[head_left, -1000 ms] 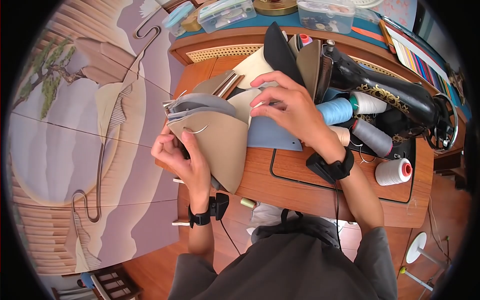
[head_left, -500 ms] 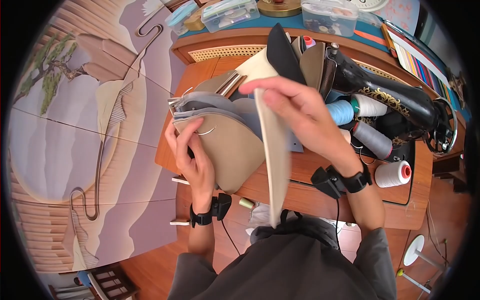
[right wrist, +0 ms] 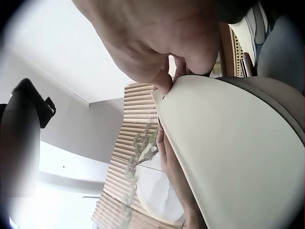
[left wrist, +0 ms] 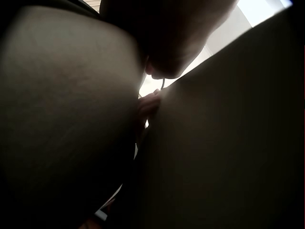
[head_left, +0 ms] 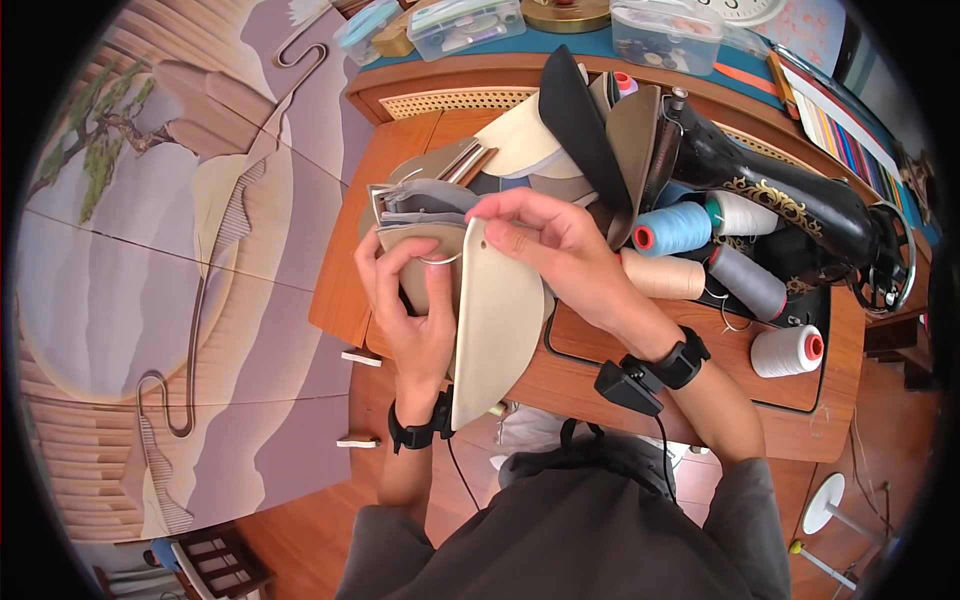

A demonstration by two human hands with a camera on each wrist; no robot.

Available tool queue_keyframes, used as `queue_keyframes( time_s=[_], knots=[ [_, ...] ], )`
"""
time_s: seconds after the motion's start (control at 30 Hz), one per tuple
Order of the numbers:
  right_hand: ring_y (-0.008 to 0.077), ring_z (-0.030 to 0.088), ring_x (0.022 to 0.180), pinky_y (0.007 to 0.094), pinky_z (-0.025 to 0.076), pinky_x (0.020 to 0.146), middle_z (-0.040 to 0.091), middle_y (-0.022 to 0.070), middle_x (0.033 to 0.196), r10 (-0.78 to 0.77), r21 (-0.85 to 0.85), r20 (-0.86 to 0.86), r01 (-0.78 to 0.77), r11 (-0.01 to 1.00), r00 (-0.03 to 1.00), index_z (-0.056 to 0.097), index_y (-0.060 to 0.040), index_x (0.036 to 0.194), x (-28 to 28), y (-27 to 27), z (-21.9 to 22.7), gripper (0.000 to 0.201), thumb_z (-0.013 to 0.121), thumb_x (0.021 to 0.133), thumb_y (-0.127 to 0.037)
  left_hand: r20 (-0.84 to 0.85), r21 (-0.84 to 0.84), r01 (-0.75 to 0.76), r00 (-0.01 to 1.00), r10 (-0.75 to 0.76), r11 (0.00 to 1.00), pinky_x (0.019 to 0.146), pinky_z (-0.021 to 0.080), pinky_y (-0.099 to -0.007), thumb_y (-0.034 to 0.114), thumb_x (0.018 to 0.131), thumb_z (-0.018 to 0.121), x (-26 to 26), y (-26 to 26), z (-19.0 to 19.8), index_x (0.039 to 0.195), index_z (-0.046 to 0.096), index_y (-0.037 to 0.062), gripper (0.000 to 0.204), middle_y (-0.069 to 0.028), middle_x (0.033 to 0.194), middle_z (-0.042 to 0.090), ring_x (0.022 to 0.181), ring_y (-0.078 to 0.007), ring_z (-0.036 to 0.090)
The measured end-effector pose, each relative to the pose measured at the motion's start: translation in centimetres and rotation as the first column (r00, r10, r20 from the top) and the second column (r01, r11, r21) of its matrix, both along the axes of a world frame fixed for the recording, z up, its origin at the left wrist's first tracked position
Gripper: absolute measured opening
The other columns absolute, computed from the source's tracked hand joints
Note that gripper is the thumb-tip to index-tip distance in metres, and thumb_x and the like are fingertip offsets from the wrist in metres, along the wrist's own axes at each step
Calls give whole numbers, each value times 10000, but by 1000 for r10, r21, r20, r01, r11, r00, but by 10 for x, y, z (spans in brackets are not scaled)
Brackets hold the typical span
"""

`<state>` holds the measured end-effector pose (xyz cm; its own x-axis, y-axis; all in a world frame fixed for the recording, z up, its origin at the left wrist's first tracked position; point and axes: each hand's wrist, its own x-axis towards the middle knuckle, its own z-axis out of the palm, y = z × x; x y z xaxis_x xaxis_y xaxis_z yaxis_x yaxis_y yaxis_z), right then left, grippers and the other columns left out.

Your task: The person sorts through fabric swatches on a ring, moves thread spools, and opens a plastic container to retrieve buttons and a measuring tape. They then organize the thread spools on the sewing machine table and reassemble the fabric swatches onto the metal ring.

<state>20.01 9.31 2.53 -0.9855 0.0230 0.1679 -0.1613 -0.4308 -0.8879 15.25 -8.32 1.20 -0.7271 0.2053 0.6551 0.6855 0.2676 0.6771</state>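
In the head view my left hand (head_left: pixel 408 310) holds a stack of rounded leather-like pieces, a taupe one (head_left: pixel 442 237) in front and grey ones (head_left: pixel 432 198) behind. A thin curved wire (head_left: pixel 441 261) stands out of the front piece by the left fingertips. My right hand (head_left: pixel 565 245) pinches the upper corner of a cream panel (head_left: pixel 505 320), near a small hole. The panel hangs down close in front of the stack and overlaps it. In the right wrist view the cream panel (right wrist: pixel 228 138) fills much of the picture. The left wrist view is mostly dark.
A black sewing machine (head_left: pixel 770 170) stands at the right, with blue (head_left: pixel 675 230), peach (head_left: pixel 665 275), grey (head_left: pixel 748 282) and white (head_left: pixel 785 352) thread spools around it. More panels, including a black one (head_left: pixel 575 130), lie behind the hands. Plastic boxes (head_left: pixel 665 38) line the back shelf.
My right hand has lifted the cream panel off the pile behind, swung it toward me and then left, up to the stack. The left hand with the stack has shifted slightly right.
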Motion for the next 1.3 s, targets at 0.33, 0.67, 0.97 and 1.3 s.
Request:
queue_keyframes(
  time_s=[0.33, 0.67, 0.97, 1.3],
  knots=[
    [105, 671, 988, 251, 546, 841, 706, 53, 1086, 78, -71, 10, -77, 995, 997, 651, -11, 1191, 1, -3, -1, 267, 646, 972, -163, -7, -57, 4, 1000, -5, 998, 1009, 402, -415, 79, 949, 640, 3, -1, 0, 1052, 689, 63, 115, -185, 1291, 513, 1224, -332, 506],
    [98, 668, 979, 246, 541, 848, 704, 57, 1082, 123, -70, 28, -121, 990, 992, 625, -13, 1172, 1, -4, -1, 230, 603, 998, -162, -3, -59, 32, 999, -33, 998, 998, 411, -407, 111, 967, 631, 2, -2, -1, 1046, 694, 61, 113, -178, 1265, 535, 1202, -318, 524],
    [90, 647, 1004, 244, 517, 874, 688, 26, 1083, 92, -39, -18, -92, 995, 996, 650, -31, 1140, 1, -10, -5, 192, 640, 980, -139, 28, -21, 61, 998, -61, 998, 984, 424, -393, 100, 965, 636, 5, 0, -2, 1051, 687, 46, 113, -169, 1229, 555, 1164, -314, 548],
    [87, 669, 874, 243, 532, 785, 710, 59, 969, -113, 280, 16, 104, 954, 993, 669, 19, 1055, 10, -15, 4, 176, 643, 955, -123, -21, -18, -46, 999, 45, 999, 956, 447, -378, 36, 958, 622, 9, 6, 2, 1036, 715, 45, 122, -150, 1216, 563, 1137, -293, 571]
  ],
)
